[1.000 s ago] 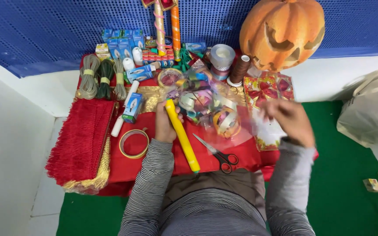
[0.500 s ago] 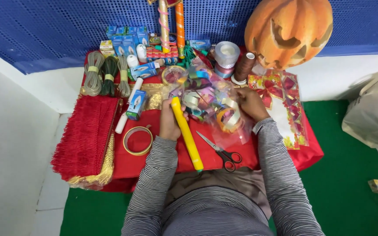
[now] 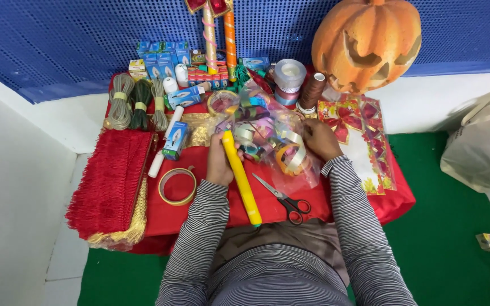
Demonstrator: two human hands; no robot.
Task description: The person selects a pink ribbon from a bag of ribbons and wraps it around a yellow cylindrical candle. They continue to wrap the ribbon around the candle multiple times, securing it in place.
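Your left hand (image 3: pixel 219 161) is closed around a long yellow stick (image 3: pixel 241 177), which lies slanted over the red cloth (image 3: pixel 211 204) with its lower end pointing toward your body. Your right hand (image 3: pixel 320 139) has its fingers curled onto the clear plastic bag of shiny coloured ribbon rolls (image 3: pixel 270 141), which lies between both hands at the middle of the cloth. Black-handled scissors (image 3: pixel 284 198) lie just below the bag. A ring of yellowish tape (image 3: pixel 177 186) sits left of your left wrist, and an orange carved pumpkin (image 3: pixel 367 42) stands behind.
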